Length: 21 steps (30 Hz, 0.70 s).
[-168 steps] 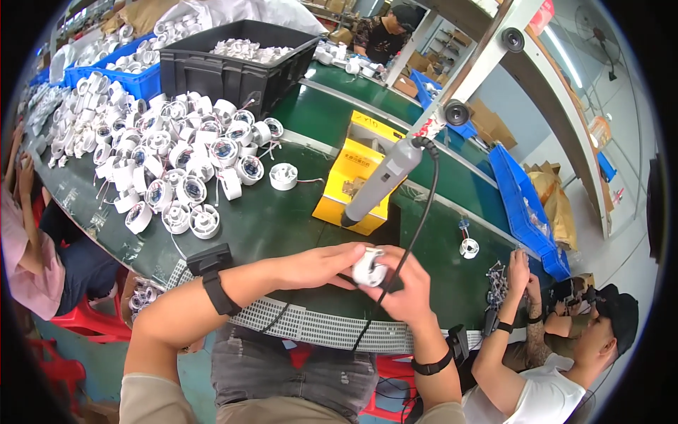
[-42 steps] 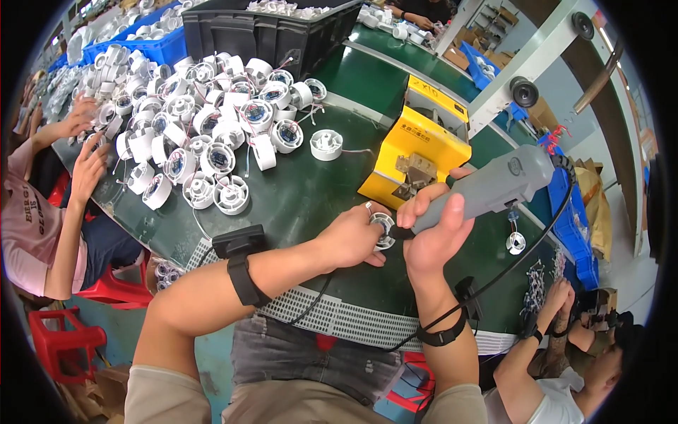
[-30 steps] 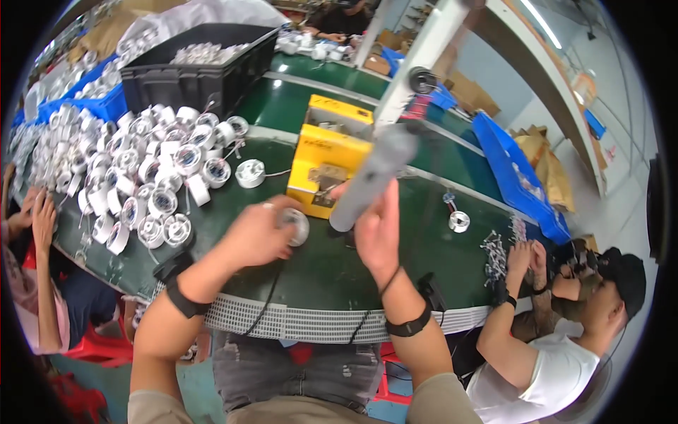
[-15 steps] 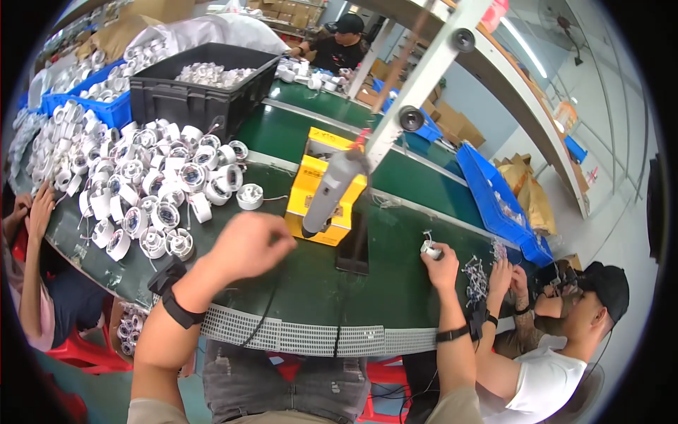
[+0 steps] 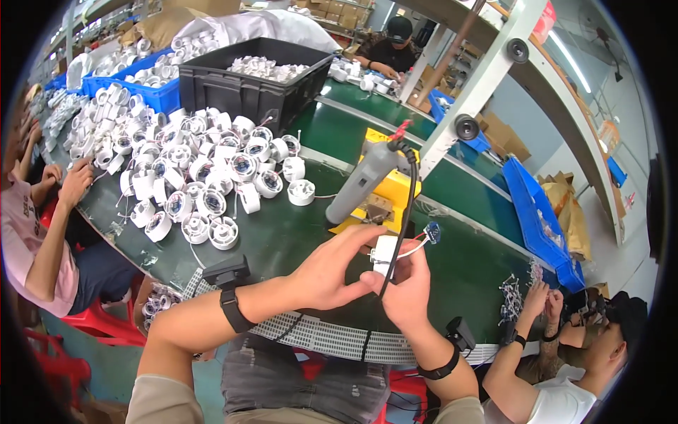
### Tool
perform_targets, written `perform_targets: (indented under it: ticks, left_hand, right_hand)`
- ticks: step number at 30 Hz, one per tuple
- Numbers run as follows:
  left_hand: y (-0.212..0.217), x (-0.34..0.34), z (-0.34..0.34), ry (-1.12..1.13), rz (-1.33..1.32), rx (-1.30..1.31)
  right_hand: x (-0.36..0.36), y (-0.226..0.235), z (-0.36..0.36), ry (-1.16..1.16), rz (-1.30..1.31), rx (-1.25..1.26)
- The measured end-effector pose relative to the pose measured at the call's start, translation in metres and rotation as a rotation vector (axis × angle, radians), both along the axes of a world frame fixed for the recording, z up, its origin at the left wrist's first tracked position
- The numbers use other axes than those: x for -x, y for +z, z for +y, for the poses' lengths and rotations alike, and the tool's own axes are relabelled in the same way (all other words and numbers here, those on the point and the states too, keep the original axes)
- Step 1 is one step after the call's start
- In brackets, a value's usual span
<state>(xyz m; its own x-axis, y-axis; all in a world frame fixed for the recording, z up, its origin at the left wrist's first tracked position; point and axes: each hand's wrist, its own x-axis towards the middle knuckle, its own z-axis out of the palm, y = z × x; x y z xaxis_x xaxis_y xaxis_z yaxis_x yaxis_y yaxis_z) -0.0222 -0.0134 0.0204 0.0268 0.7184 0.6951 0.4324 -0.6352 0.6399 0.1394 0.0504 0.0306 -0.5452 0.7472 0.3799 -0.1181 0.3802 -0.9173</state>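
Observation:
In front of me, a white round plastic housing (image 5: 383, 253) is held between both hands. My left hand (image 5: 332, 270) closes on its left side, fingers over the top and thumb below. My right hand (image 5: 411, 286) pinches it from the right. From the housing, red and white wires lead to a small blue circuit board (image 5: 433, 232), which hangs free beside my right fingers. Just beyond my hands hangs a grey electric screwdriver (image 5: 364, 182), tip down. Its black cable (image 5: 409, 205) runs down in front of the housing and hides part of it. Behind the screwdriver stands a yellow holder (image 5: 395, 185).
A large pile of white housings (image 5: 205, 169) covers the left of the green table. Behind it are a black bin (image 5: 240, 92) and a blue bin (image 5: 164, 95). A metal post (image 5: 487, 85) slants at the right, near a long blue tray (image 5: 530, 212). Co-workers sit left, right and far.
My right hand has brought the small white part from the right to the middle. My left hand has moved right and closed on it too. The whole view has shifted.

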Motion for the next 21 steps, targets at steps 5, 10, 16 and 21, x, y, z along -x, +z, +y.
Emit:
perform_targets:
  ticks: [5,10,16,21]
  left_hand:
    - [0.001,0.005,0.001,-0.007,-0.006,-0.096]
    - [-0.008,0.006,0.004,-0.485,-0.681,0.363]
    - [-0.011,0.015,0.014,-0.659,-0.824,0.561]
    - [-0.005,0.013,0.012,-0.638,-0.917,0.657]
  right_hand:
    - [-0.009,0.010,0.017,0.219,0.007,-0.035]
    - [-0.025,-0.011,0.047,-0.160,-0.056,-0.657]
    - [-0.022,-0.016,0.045,0.007,0.124,-0.305]
    - [-0.034,-0.015,0.042,0.059,0.031,-0.239]
